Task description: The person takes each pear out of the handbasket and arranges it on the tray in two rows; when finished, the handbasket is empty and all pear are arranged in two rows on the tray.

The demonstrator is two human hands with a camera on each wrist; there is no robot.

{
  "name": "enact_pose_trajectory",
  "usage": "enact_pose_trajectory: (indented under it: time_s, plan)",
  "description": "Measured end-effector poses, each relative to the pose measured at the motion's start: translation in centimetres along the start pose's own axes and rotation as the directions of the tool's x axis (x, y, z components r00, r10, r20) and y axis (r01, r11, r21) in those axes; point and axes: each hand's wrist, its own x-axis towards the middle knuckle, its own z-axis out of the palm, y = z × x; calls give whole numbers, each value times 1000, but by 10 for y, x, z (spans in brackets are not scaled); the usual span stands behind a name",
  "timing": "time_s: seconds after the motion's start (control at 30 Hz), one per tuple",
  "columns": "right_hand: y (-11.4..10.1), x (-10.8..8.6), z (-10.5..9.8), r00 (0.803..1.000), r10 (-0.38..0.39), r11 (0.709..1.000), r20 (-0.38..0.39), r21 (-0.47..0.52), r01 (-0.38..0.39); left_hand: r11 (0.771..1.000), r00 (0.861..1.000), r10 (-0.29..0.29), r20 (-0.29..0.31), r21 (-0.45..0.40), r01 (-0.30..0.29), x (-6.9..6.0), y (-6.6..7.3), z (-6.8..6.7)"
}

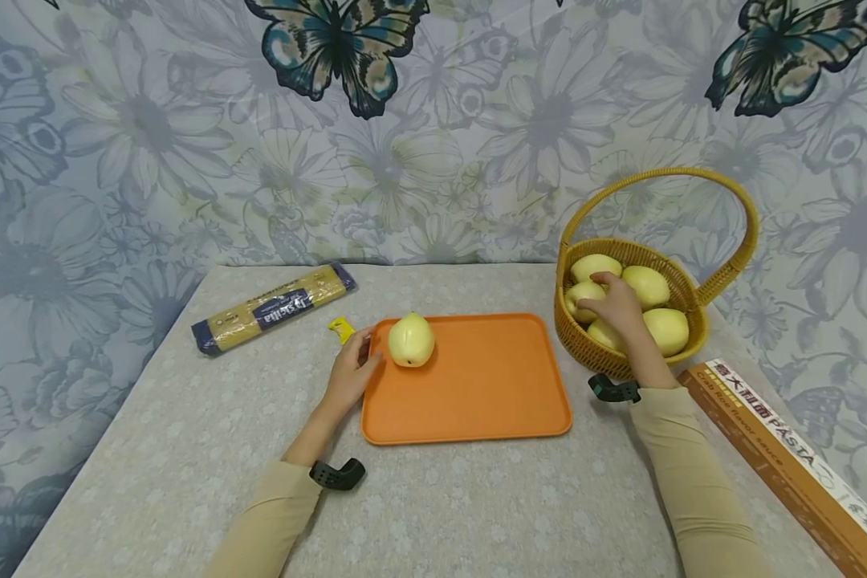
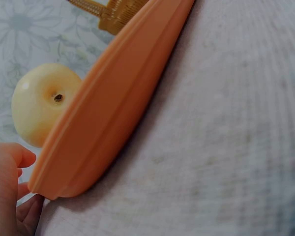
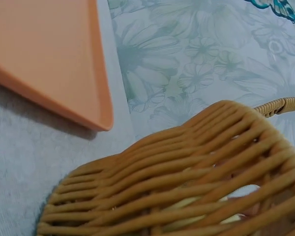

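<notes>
An orange tray [image 1: 477, 385] lies on the table with one pale yellow-green fruit [image 1: 411, 340] at its back left corner. My left hand [image 1: 350, 373] holds the tray's left edge, thumb near the rim; in the left wrist view its fingers [image 2: 24, 156] are at the tray's corner, close to the fruit [image 2: 46, 103]. Inside the wicker basket [image 1: 592, 351], my right hand [image 1: 617, 309] has its fingers around a fruit [image 1: 585, 299] among several similar ones. The basket's woven side [image 3: 162, 182] hides most of that hand in the right wrist view.
A yellow and blue pasta packet [image 1: 274, 309] lies at the back left, with a small yellow object [image 1: 342, 329] between it and the tray. On the right is a long brown pasta box [image 1: 787, 457]. The basket's tall handle [image 1: 661, 172] arches above the fruits.
</notes>
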Motion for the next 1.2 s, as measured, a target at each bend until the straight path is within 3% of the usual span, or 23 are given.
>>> enact_pose_trajectory:
  time_s: [0.2, 0.53, 0.83, 1.2]
  plan:
    - [-2, -2, -2, 999, 10, 1000, 36, 19, -10, 1000, 1000, -6, 3, 9, 6, -6, 14, -2]
    - [3, -2, -3, 993, 90, 996, 78, -33, -87, 1000, 1000, -8, 2, 15, 8, -5, 13, -1]
    - [3, 1, -3, 994, -60, 998, 92, -22, 62, 1000, 1000, 7, 4, 4, -7, -6, 14, -2]
    - [2, 1, -1, 995, -85, 996, 46, -19, 86, 1000, 1000, 20, -4, 14, -20, -6, 13, -2]
